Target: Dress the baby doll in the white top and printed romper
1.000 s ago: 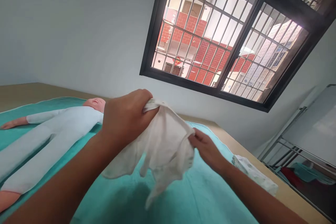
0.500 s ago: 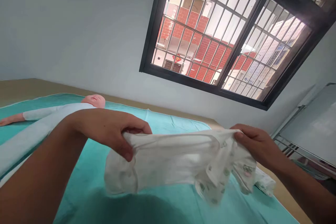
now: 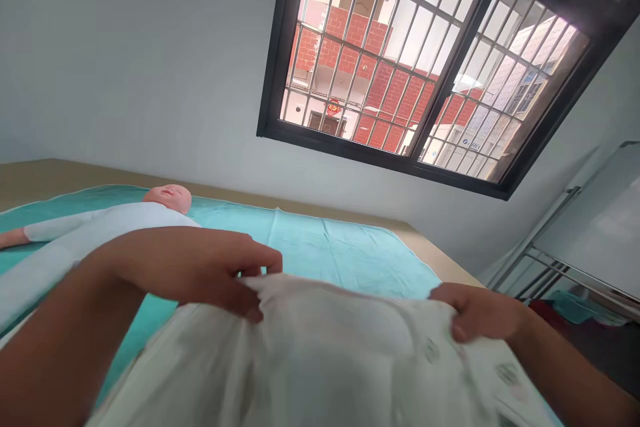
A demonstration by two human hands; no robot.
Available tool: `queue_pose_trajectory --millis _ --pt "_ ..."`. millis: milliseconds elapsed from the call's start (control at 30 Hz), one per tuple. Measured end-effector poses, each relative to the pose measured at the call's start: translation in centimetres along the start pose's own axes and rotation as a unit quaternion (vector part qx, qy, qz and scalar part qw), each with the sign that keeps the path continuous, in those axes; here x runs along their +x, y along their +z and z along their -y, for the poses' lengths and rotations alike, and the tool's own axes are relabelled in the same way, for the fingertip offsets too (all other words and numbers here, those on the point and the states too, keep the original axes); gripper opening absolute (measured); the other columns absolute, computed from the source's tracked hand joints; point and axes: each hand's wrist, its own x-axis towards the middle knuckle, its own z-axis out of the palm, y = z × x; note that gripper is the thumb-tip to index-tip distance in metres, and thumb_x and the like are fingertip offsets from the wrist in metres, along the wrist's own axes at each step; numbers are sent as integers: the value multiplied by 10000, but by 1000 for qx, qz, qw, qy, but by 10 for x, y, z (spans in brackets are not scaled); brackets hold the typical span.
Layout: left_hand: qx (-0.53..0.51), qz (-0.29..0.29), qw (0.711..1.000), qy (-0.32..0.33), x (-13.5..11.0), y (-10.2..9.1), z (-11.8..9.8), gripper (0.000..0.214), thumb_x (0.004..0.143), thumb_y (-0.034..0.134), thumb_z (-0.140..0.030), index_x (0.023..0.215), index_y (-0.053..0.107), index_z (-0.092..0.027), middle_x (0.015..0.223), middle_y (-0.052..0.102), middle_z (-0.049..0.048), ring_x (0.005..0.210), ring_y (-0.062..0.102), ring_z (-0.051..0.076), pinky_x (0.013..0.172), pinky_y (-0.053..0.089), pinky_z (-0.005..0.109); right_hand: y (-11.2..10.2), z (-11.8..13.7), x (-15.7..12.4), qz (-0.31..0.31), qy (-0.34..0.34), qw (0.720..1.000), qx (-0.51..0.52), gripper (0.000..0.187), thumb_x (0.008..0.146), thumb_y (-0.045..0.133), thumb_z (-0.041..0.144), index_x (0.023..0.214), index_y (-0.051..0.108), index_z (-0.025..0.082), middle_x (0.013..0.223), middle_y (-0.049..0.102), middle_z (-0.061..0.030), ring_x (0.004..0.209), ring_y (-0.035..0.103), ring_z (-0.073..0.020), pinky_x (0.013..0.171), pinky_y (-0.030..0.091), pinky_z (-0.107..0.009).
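A white baby garment (image 3: 340, 353) with small green prints is stretched between my two hands. Its lower part runs out of the bottom of the view and is blurred. My left hand (image 3: 210, 273) pinches the garment's upper edge on the left, thumb below and fingers above. On the right, my right hand (image 3: 480, 313) grips the same edge, its thumb pressed on the cloth. To the left, beyond my left forearm, a baby doll (image 3: 135, 213) in white long-sleeved clothing lies on its back, its pink head (image 3: 170, 197) towards the wall.
A teal sheet (image 3: 325, 247) covers the tan table (image 3: 440, 263) under the doll and garment. Behind are a grey wall (image 3: 150, 67) and a barred window (image 3: 415, 67). A whiteboard on a metal stand (image 3: 600, 227) stands at the right, with folded fabrics (image 3: 580, 307) below it.
The garment has opened out and now hangs wider and nearer to me, filling the bottom of the view. Both hands have moved slightly lower, still gripping its edge.
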Motion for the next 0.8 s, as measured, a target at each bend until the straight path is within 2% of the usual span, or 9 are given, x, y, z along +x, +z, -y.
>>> queue_pose_trajectory --millis 67,133,200,267,367,467,567,700,800 --pt "-24 79 997 4 29 9 17 307 751 632 -594 818 683 -299 757 653 -38 678 583 161 538 367 219 -14 -17 29 -68 9 998 -14 419 818 678 523 981 701 138 896 709 -63 726 649 -173 660 510 -265" --pt "-27 70 997 -9 64 30 43 316 768 613 -593 865 670 -297 842 667 -36 738 600 170 556 376 220 -32 -35 64 -133 16 989 -70 383 819 662 540 921 675 170 846 684 -27 687 619 -155 598 470 -241" --pt "-16 -3 999 -49 99 61 72 284 800 589 -525 935 663 -287 926 682 -22 782 618 178 602 400 231 -50 -56 100 -224 15 964 -141 363 826 634 548 884 661 191 828 671 -10 715 607 -160 600 453 -239" --pt "7 -108 987 -116 127 97 100 259 868 483 -402 1013 638 -254 974 692 15 828 632 192 671 423 258 -68 -79 135 -356 25 903 -241 356 857 562 546 856 666 205 839 680 -11 752 615 -174 627 451 -254" --pt "30 -156 974 -161 150 141 131 299 910 391 -288 1129 582 -216 1133 671 77 976 632 220 772 437 297 -85 -111 175 -439 30 852 -284 311 899 486 479 904 667 226 908 696 -23 840 615 -198 709 435 -284" --pt "50 -186 964 -182 155 166 147 298 932 373 -280 1158 561 -228 1189 652 72 1038 622 217 828 437 307 -91 -137 195 -486 39 819 -302 314 933 415 454 954 655 252 944 701 -29 878 611 -211 727 404 -294" --pt "75 -200 958 -192 155 175 155 296 955 349 -308 1141 568 -235 1185 647 69 1031 624 225 841 442 328 -90 -154 202 -512 54 794 -324 324 949 388 449 919 647 257 938 700 -39 881 605 -223 698 361 -295" --pt "114 -196 957 -183 158 181 158 356 974 323 -359 1179 585 -231 1240 631 94 1158 568 262 963 405 388 -91 -167 207 -517 55 781 -346 307 954 398 425 851 631 255 931 686 -30 858 594 -209 674 323 -287" --pt "128 -179 961 -168 161 186 162 423 979 315 -406 1289 547 -233 1420 529 83 1383 379 266 1118 284 427 -95 -172 211 -519 45 781 -346 276 946 423 414 862 630 252 950 664 -29 886 585 -200 697 335 -281"
